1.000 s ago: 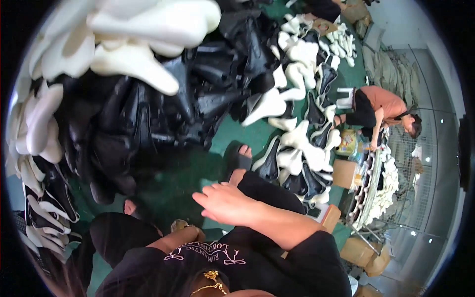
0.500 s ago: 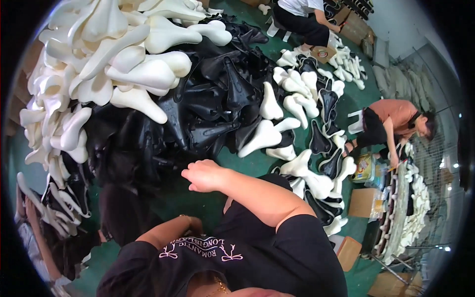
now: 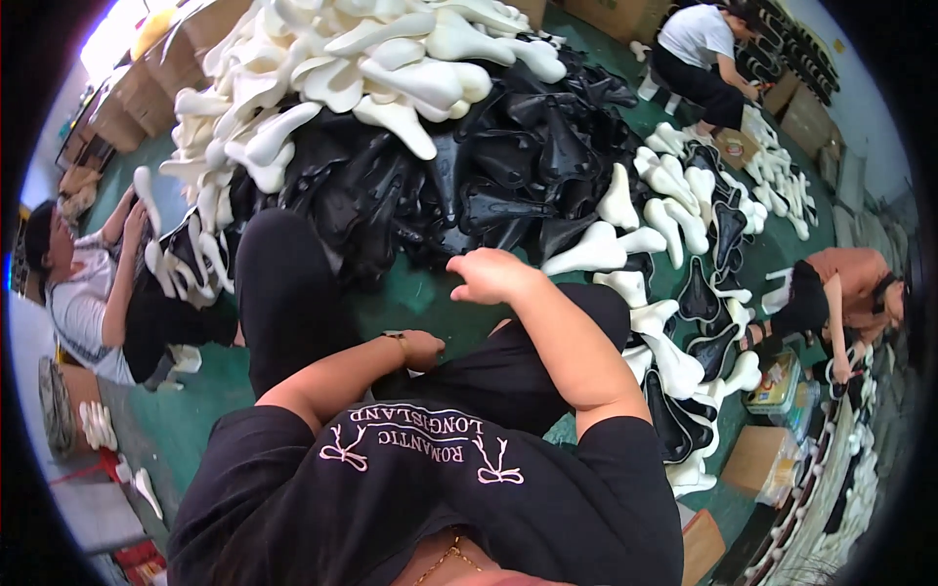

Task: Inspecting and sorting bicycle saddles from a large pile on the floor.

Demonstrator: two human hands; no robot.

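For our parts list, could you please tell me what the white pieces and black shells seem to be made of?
The white pieces look like moulded foam, matte and smooth, judging by their soft, rounded edges. The black shells are probably hard plastic, semi-gloss, given their crisp highlights.

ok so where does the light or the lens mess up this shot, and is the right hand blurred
In the head view, glare washes out the upper left corner; in the head view, the black shells carry shiny highlights; in the head view, the fisheye frame goes black at its corners; in the head view, the right hand looks fairly sharp.
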